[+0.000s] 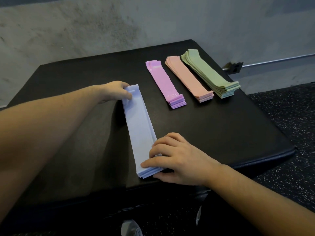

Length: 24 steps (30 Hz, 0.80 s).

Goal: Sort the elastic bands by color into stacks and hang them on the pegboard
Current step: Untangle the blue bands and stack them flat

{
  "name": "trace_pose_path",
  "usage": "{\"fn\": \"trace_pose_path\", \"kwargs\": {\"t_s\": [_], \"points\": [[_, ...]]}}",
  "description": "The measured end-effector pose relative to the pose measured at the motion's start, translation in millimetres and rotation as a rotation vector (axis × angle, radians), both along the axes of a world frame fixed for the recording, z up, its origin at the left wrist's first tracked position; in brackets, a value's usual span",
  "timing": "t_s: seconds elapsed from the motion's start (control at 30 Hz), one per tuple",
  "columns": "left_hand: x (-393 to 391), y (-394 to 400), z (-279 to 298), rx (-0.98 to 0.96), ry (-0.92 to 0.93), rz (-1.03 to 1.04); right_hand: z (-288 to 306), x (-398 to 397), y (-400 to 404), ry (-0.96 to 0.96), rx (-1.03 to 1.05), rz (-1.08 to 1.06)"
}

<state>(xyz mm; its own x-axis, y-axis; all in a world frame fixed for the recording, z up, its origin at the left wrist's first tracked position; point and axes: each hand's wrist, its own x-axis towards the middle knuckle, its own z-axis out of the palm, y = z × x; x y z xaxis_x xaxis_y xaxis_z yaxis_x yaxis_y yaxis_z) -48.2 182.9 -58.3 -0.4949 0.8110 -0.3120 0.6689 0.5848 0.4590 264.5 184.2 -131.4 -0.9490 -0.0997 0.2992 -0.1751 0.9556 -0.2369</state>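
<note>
While both hands point(117, 91) point(177, 159) grip its ends, pale blue band stack point(139, 130) lies flat, edges uneven.

Four colours of bands are seen on the black tabletop point(213, 130). The near stack point(139, 130) on the left is pale blue. Farther right, a pink-purple stack point(163, 82) with small white writing is seen, then a peach stack point(187, 77), then a light green stack point(209, 74). The floor point(289, 116) is coloured black with white specks. The wall point(102, 23) is grey and blotchy.
</note>
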Motion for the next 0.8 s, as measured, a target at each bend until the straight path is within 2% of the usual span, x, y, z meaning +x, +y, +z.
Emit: {"fn": "trace_pose_path", "kwargs": {"t_s": [0.2, 0.33, 0.47, 0.6, 0.73, 0.8], "points": [[4, 1, -7, 0.077, -0.051, 0.072, 24, -8, 5, -0.148, 0.039, 0.115], [7, -4, -12, 0.161, -0.087, 0.117, 23, -13, 7, -0.011, 0.064, 0.087], [10, -7, -18, 0.238, -0.133, 0.145, 13, -11, 7, -0.033, 0.044, 0.091], [17, -6, -21, 0.308, -0.136, 0.168, 9, -11, 3, 0.086, 0.034, 0.057], [14, -1, -16, 0.369, -0.162, 0.167, 16, -17, 5, 0.028, -0.095, 0.0], [8, 3, -11, 0.416, -0.174, 0.184, 15, -23, 13, 0.117, -0.037, -0.019]]}}
